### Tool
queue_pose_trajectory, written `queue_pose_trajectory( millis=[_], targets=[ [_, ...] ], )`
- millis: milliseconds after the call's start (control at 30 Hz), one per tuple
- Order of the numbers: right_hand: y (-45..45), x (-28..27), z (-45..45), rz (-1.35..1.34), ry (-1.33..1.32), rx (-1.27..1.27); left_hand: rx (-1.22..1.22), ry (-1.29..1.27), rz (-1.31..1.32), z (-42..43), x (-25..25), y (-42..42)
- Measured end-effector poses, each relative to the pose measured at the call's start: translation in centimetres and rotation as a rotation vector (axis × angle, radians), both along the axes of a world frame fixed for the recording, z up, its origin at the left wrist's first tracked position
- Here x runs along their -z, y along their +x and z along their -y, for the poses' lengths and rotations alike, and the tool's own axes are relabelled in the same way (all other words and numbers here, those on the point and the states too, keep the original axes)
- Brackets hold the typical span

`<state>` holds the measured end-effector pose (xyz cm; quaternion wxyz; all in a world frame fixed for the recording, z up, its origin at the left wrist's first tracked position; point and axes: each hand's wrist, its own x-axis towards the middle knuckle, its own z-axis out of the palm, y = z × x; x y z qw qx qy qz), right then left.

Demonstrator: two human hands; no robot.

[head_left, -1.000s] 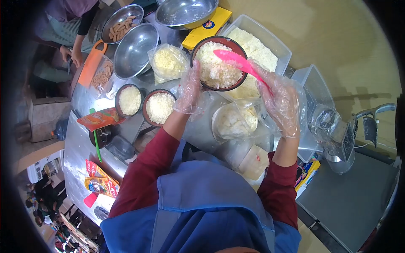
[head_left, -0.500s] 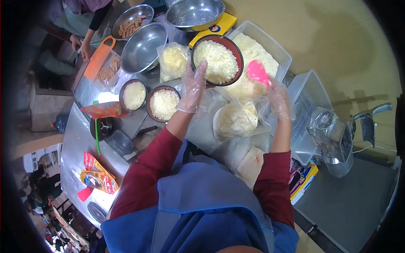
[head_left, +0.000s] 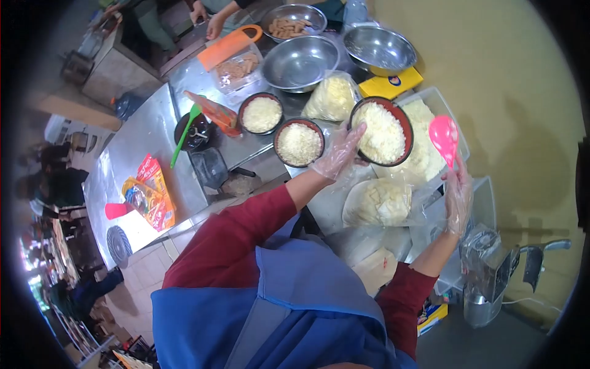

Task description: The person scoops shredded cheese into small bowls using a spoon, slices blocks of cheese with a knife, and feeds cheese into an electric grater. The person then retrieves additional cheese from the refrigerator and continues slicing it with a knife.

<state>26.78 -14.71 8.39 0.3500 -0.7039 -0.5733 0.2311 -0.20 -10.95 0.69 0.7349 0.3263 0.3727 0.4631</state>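
My left hand (head_left: 343, 150), in a clear plastic glove, grips the near left rim of a dark bowl with a red inside (head_left: 407, 117). White grated food (head_left: 380, 132) fills this bowl, which is tilted a little. My right hand (head_left: 458, 198), gloved too, holds a pink spoon (head_left: 443, 134) by its handle, with the spoon's head up beside a clear plastic tub (head_left: 461, 126). In the tub lies more pale grated food (head_left: 425, 144), partly hidden by the bowl. Just below the bowl sits an open plastic bag of pale food (head_left: 378, 203).
Two smaller bowls (head_left: 261, 114) of white gratings stand to the left, near a tied-looking bag of yellowish gratings (head_left: 332, 98). Steel bowls (head_left: 301, 61) and a yellow box (head_left: 390, 84) are behind. A green spatula (head_left: 184, 135) rests in a dark pot. Another person's hands (head_left: 215, 26) show at the top.
The view has turned, so the table appears shifted right. My right hand has moved the pink spoon away from the bowl to the right; the left hand still grips the bowl.
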Motion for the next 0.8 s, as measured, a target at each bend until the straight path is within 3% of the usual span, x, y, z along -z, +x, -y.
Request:
queue_pose_trajectory(
  millis=[33, 67, 100, 133, 167, 200, 233, 267, 300, 400, 467, 567, 633, 733, 800],
  targets=[
    [1.1, 1.1, -0.4, 0.081, -0.131, 0.022, 0.009, -0.052, -0.008, 0.4, 0.0, -1.2],
    [2.4, 2.5, -0.9, 0.163, -0.258, 0.048, -0.005, -0.036, -0.01, 0.9, 3.1, -2.3],
    [3.7, 4.9, -1.5, 0.237, -0.305, 0.036, -0.011, 0.245, -0.197, 1.4, 8.2, -3.6],
    [5.2, 8.2, -2.3, 0.31, -0.349, 0.023, -0.019, 0.472, -0.454, 2.6, 8.5, -5.4],
    [7.6, 12.2, -3.0, 0.56, -0.316, -0.15, -0.073, 0.682, -0.722, 3.9, 8.7, -7.1],
    [8.5, 14.6, -3.2, 0.586, -0.304, -0.191, -0.135, 0.827, -1.061, 6.2, 6.6, -8.7],
    [9.4, 17.0, -3.4, 0.612, -0.29, -0.23, -0.129, 0.569, -0.732, 7.1, 9.0, -10.2],
    [9.1, 17.6, -3.5, 0.414, -0.316, -0.148, -0.13, 0.455, -0.567, 8.3, 9.8, -11.5],
    [8.1, 16.8, -3.6, 0.412, -0.286, -0.169, -0.147, 0.34, -0.403, 9.4, 10.6, -12.7],
    [7.8, 15.7, -2.7, 0.314, -0.309, -0.045, -0.339, 0.266, -0.609, 13.9, 5.6, -14.4],
    [12.3, 18.3, -4.4, 0.564, -0.331, -0.367, -0.373, -0.331, -0.011, 15.8, 1.5, -15.3],
    [8.0, 9.5, -1.3, 0.52, -0.102, -0.327, -0.476, -0.352, -0.022, 18.9, 2.0, -16.6],
    [1.9, 2.9, 0.8, 0.397, -0.142, -0.024, -0.548, -0.349, -0.039, 20.0, 1.8, -17.3],
    [-2.0, 1.4, 1.5, 0.22, 0.031, -0.106, -0.59, -0.352, -0.016, 20.9, 3.0, -18.3],
    [-7.2, -0.7, 1.8, 0.249, -0.006, -0.219, -0.58, -0.355, -0.01, 20.7, 3.1, -19.4]
  ],
)
